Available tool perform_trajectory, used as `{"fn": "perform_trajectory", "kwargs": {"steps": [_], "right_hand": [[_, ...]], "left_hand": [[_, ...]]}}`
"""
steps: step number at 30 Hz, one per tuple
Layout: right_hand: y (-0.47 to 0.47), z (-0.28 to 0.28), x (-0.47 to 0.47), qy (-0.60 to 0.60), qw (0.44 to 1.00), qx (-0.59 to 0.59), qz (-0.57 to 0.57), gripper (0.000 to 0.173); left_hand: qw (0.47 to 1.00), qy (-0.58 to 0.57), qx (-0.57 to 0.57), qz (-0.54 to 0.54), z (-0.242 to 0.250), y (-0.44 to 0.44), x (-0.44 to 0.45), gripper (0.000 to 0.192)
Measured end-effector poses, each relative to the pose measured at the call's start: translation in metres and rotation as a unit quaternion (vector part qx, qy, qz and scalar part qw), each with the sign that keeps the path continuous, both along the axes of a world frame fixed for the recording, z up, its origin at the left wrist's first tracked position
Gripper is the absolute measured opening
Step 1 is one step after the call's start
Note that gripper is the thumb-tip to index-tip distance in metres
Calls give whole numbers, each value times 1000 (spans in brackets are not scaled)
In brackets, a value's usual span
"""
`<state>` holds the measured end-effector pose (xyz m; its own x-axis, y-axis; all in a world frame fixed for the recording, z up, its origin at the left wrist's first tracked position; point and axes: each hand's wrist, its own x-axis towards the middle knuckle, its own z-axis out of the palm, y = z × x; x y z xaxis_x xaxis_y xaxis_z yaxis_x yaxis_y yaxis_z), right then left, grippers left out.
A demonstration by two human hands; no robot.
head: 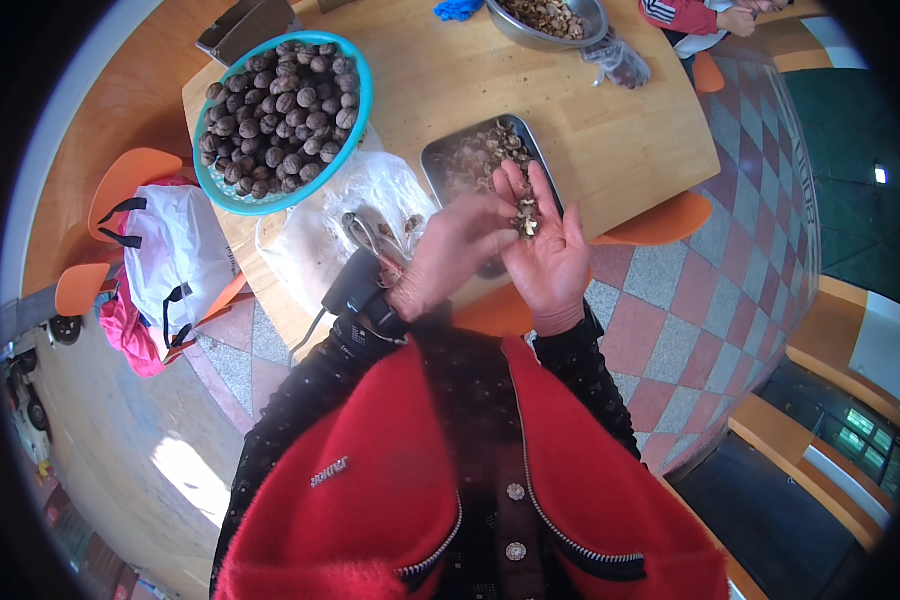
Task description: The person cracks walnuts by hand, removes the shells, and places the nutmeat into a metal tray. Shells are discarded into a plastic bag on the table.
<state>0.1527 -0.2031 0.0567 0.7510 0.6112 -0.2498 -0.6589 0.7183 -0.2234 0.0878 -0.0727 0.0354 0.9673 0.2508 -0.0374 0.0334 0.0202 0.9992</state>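
Observation:
Walnut pieces (526,220) lie on the upturned palm of my right hand (546,251), whose fingers are spread. My left hand (457,244) reaches across, its thumb and fingertips at those pieces; whether it pinches one I cannot tell. Beneath and beyond both hands is a metal tray (436,166) with walnut shell fragments (480,154), partly covered by the hands. A plier-type nutcracker (360,231) rests on a clear plastic bag (307,255) left of my left hand. Whole walnuts (285,112) fill a teal plastic basket (365,82) at the back left.
A steel bowl (562,43) of walnut pieces stands at the far side of the wooden table (615,135), near a tied plastic bag (621,61) and blue cloth (457,9). Orange chairs (664,220) surround it; one bears a white bag (176,247). A person's sleeve (679,15) shows top right.

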Motion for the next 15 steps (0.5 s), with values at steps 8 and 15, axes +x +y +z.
{"fn": "perform_trajectory", "kwargs": {"steps": [8, 15], "right_hand": [[-1, 0, 1, -18, 1000, -21, 0, 63], [0, -3, -1, 22, 1000, 6, -6, 63]], "left_hand": [[995, -49, 83, -3, 0, -6, 5, 21], [998, -37, 46, 22, 6, -9, 3, 23]]}}
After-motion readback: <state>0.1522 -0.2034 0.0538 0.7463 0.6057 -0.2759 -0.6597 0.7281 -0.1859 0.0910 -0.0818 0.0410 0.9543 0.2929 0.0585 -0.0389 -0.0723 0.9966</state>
